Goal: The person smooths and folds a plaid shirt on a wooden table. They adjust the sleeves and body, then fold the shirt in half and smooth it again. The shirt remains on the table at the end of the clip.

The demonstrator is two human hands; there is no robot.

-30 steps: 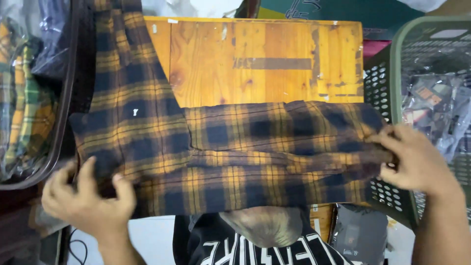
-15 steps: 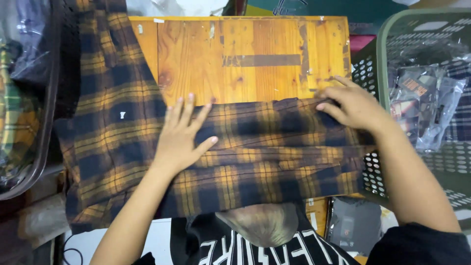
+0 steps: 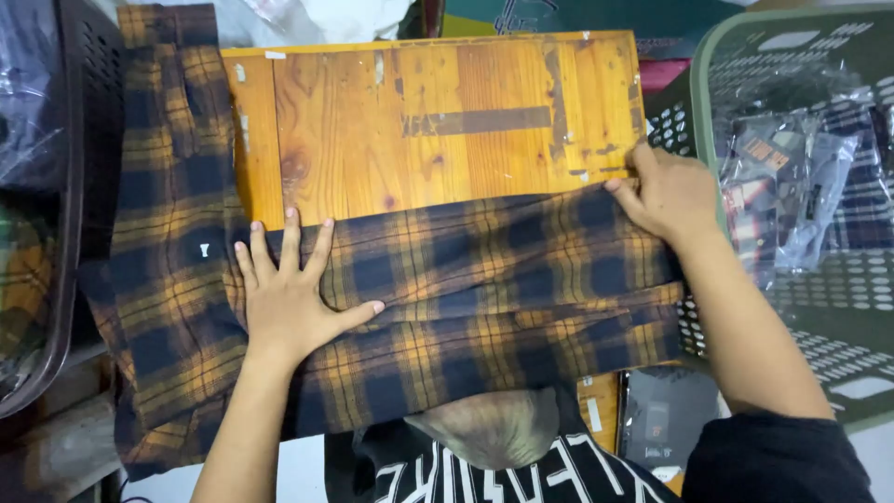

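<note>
A navy and mustard plaid shirt (image 3: 484, 298) lies folded across the near part of a small wooden table (image 3: 419, 121), its left part hanging off the table's left side. My left hand (image 3: 289, 293) rests flat on the shirt's left half, fingers spread. My right hand (image 3: 666, 191) sits at the shirt's upper right corner, fingers curled on the cloth's edge next to the table's right edge.
A green perforated basket (image 3: 810, 307) on the right holds plastic-wrapped plaid garments (image 3: 792, 177). A dark basket (image 3: 84, 140) on the left holds more bagged clothes. A dark flat package (image 3: 666, 414) lies below the table's near right corner.
My left hand slid left and a little down over the shirt, pressing it flat. My right hand stayed at the upper right corner. The fold looks smoother.
</note>
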